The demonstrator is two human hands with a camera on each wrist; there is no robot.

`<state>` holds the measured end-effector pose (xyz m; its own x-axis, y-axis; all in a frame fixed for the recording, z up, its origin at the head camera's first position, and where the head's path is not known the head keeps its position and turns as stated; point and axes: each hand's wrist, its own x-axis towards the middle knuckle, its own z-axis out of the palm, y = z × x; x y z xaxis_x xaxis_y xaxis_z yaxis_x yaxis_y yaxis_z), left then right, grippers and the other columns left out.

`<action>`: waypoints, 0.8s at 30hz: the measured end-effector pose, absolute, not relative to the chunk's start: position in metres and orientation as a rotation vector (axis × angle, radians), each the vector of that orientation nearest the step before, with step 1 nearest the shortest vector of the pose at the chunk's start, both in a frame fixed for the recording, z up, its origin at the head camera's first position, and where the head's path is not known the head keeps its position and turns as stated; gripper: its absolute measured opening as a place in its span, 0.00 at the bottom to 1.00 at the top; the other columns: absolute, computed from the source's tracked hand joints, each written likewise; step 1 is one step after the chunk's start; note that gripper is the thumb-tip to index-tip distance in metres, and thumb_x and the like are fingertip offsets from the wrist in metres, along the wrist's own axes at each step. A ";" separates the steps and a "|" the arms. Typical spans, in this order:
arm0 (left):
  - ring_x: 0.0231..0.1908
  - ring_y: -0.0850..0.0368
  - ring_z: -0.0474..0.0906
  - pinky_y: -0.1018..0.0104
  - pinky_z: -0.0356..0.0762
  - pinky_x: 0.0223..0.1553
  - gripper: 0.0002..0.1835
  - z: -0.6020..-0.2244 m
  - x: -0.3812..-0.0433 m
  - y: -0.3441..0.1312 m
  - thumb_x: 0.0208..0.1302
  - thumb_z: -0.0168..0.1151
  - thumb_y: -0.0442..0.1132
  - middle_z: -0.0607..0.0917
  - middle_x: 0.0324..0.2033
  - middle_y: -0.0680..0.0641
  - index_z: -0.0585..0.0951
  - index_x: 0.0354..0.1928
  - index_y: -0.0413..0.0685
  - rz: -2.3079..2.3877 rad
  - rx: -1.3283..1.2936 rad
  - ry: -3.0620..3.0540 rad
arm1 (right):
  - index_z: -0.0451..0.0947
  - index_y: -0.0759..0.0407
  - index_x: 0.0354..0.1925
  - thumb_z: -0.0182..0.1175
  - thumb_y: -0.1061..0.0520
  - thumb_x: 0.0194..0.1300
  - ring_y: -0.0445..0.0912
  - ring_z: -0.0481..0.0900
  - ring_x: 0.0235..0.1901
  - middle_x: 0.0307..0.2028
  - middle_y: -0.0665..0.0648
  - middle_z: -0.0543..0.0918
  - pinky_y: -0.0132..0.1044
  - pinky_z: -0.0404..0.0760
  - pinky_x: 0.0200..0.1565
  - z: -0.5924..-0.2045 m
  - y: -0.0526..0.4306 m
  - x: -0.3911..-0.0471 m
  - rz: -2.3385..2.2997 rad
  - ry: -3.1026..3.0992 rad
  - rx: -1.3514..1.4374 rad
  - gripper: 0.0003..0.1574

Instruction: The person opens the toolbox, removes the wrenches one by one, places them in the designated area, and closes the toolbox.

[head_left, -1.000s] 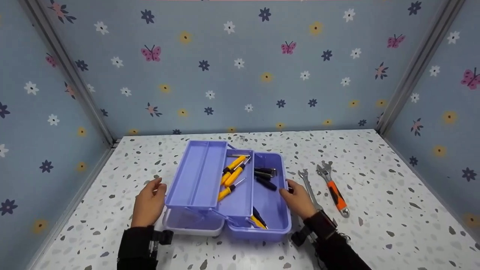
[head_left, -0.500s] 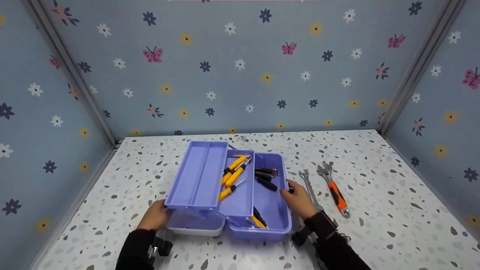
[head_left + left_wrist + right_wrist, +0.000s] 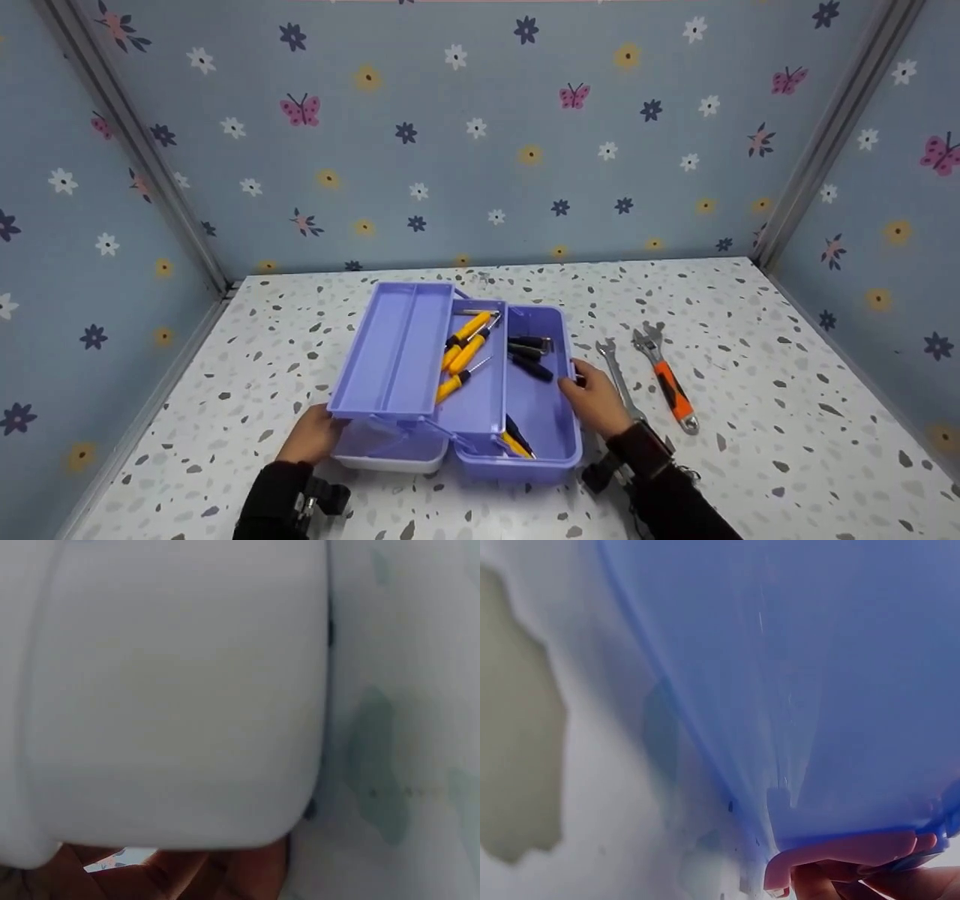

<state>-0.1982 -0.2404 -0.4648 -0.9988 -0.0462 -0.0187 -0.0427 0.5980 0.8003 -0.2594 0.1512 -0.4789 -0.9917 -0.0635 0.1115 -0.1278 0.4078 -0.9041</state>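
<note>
A purple toolbox [image 3: 536,471] stands on the table with its stepped trays folded out to the left over its white lid [image 3: 390,464]. My left hand [image 3: 311,435] is at the lid's left side, its fingertips hidden under the upper tray [image 3: 390,349]; in the left wrist view its fingers [image 3: 157,877] bend along the lid's white wall. My right hand [image 3: 598,399] grips the toolbox's right rim, thumb on top. In the right wrist view, its fingers lie against a pinkish latch [image 3: 847,851]. Yellow-and-black screwdrivers [image 3: 469,352] lie in the middle tray; black-handled tools [image 3: 531,365] lie in the base.
Right of the toolbox lie a silver wrench [image 3: 616,373] and an adjustable wrench [image 3: 673,390] with an orange-and-black handle, close by my right hand and sleeve. The speckled table [image 3: 757,465] meets flower-patterned panels [image 3: 480,172] at the back and both sides.
My left hand has come down from beside the upper tray, inward to the lid's side beneath it. My right hand has stayed at the toolbox's right rim.
</note>
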 end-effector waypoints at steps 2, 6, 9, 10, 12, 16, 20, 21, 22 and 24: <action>0.48 0.39 0.82 0.45 0.76 0.54 0.19 -0.462 -0.199 -0.242 0.70 0.48 0.33 0.84 0.48 0.30 0.79 0.53 0.26 -1.415 0.103 -2.821 | 0.74 0.70 0.60 0.55 0.62 0.66 0.53 0.83 0.46 0.50 0.70 0.83 0.42 0.83 0.47 -0.479 0.151 -0.259 1.661 -2.598 0.163 0.25; 0.47 0.43 0.82 0.50 0.80 0.50 0.22 -0.459 -0.200 -0.244 0.72 0.44 0.37 0.82 0.51 0.30 0.75 0.58 0.26 -1.617 0.173 -2.782 | 0.74 0.70 0.60 0.56 0.63 0.66 0.54 0.83 0.47 0.50 0.70 0.83 0.44 0.83 0.48 -0.478 0.150 -0.258 1.657 -2.599 0.155 0.25; 0.47 0.49 0.80 0.56 0.81 0.47 0.25 -0.462 -0.200 -0.245 0.75 0.43 0.41 0.80 0.55 0.32 0.71 0.63 0.29 -1.953 0.244 -2.620 | 0.73 0.71 0.59 0.55 0.63 0.65 0.55 0.83 0.47 0.50 0.71 0.83 0.46 0.83 0.48 -0.479 0.151 -0.258 1.664 -2.592 0.160 0.25; 0.48 0.50 0.80 0.57 0.80 0.48 0.25 -0.463 -0.200 -0.246 0.75 0.43 0.42 0.79 0.56 0.32 0.70 0.65 0.29 -2.067 0.273 -2.542 | 0.73 0.71 0.60 0.55 0.63 0.66 0.55 0.83 0.47 0.50 0.71 0.83 0.46 0.83 0.49 -0.479 0.151 -0.258 1.670 -2.591 0.155 0.25; 0.53 0.50 0.76 0.57 0.77 0.53 0.26 -0.464 -0.201 -0.245 0.75 0.43 0.44 0.75 0.62 0.33 0.69 0.66 0.32 -2.198 0.308 -2.432 | 0.73 0.70 0.60 0.55 0.63 0.66 0.55 0.83 0.47 0.50 0.71 0.83 0.46 0.83 0.49 -0.479 0.151 -0.258 1.681 -2.590 0.151 0.25; 0.64 0.44 0.67 0.54 0.69 0.63 0.26 -0.460 -0.202 -0.244 0.75 0.43 0.44 0.67 0.67 0.33 0.67 0.66 0.32 -2.281 0.348 -2.339 | 0.74 0.71 0.59 0.55 0.64 0.65 0.53 0.83 0.45 0.49 0.71 0.83 0.41 0.83 0.45 -0.479 0.150 -0.257 1.692 -2.563 0.170 0.24; 0.68 0.42 0.62 0.49 0.64 0.67 0.30 -0.449 -0.199 -0.242 0.75 0.45 0.49 0.64 0.69 0.32 0.64 0.68 0.32 -2.241 0.335 -2.378 | 0.75 0.73 0.57 0.55 0.66 0.64 0.51 0.83 0.43 0.47 0.70 0.84 0.35 0.81 0.40 -0.481 0.150 -0.258 1.681 -2.530 0.196 0.23; 0.65 0.43 0.65 0.50 0.66 0.65 0.31 -0.445 -0.198 -0.241 0.75 0.45 0.50 0.67 0.67 0.32 0.64 0.69 0.34 -2.218 0.335 -2.395 | 0.75 0.73 0.57 0.55 0.66 0.64 0.51 0.82 0.42 0.46 0.70 0.84 0.35 0.80 0.39 -0.481 0.150 -0.258 1.679 -2.526 0.200 0.23; 0.65 0.44 0.65 0.50 0.65 0.65 0.32 -0.441 -0.197 -0.240 0.75 0.46 0.52 0.67 0.68 0.33 0.62 0.70 0.35 -2.201 0.333 -2.404 | 0.75 0.73 0.57 0.55 0.66 0.65 0.51 0.83 0.42 0.46 0.70 0.84 0.35 0.80 0.39 -0.481 0.150 -0.259 1.673 -2.528 0.197 0.23; 0.65 0.44 0.65 0.51 0.65 0.65 0.33 -0.431 -0.195 -0.236 0.75 0.46 0.53 0.66 0.69 0.34 0.61 0.72 0.38 -2.180 0.334 -2.412 | 0.75 0.73 0.57 0.55 0.65 0.65 0.51 0.83 0.42 0.47 0.70 0.84 0.35 0.81 0.40 -0.480 0.150 -0.259 1.661 -2.536 0.194 0.23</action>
